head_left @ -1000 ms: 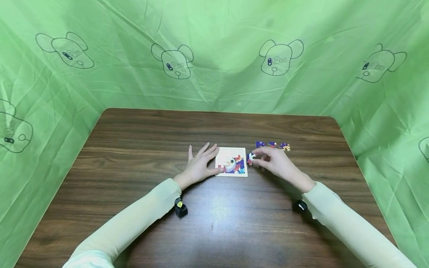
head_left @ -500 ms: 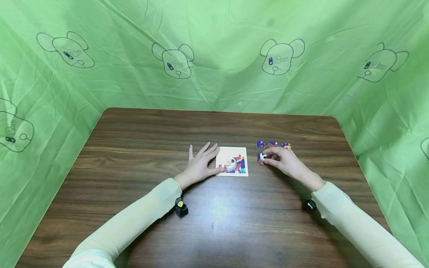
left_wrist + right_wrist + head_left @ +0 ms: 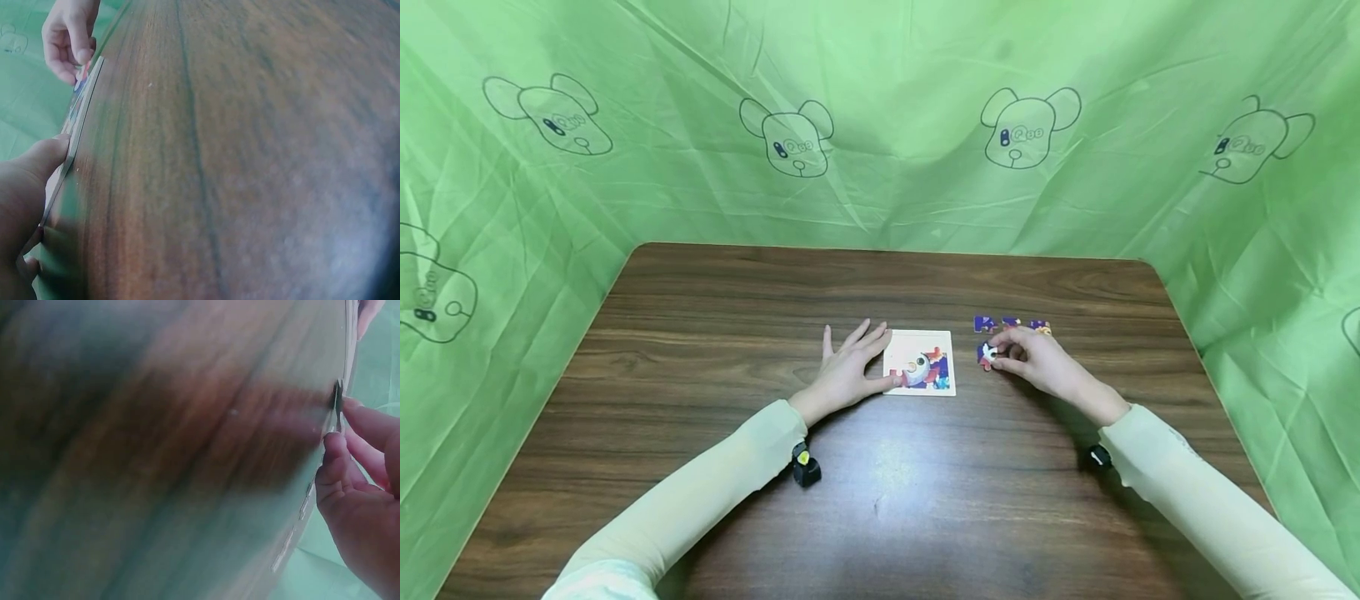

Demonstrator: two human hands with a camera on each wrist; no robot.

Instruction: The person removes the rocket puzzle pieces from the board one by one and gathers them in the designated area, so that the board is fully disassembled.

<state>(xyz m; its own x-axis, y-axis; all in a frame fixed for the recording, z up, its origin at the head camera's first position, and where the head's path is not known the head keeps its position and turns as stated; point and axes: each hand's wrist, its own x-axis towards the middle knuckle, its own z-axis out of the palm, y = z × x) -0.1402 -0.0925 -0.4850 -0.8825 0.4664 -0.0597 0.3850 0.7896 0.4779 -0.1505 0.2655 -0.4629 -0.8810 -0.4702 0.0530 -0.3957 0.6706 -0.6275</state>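
The right hand (image 3: 1033, 360), pinching a puzzle piece (image 3: 984, 357), has drawn it away from the board (image 3: 917, 338) toward the right edge of the table (image 3: 880, 508), leaving it unplaced, while the left hand (image 3: 847, 372), fingers spread, rests on the board.

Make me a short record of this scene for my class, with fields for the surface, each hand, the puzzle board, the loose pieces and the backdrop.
Surface: brown wood-grain table
Left hand: fingers spread, thumb on the puzzle board's lower left part in the head view
Right hand: pinches a puzzle piece, right of the board
Puzzle board: pale, square, partly filled, mostly toward the person's side
Loose pieces: at least three, in a row beyond the right hand, partly hidden
Backdrop: green cloth with outlined animal heads
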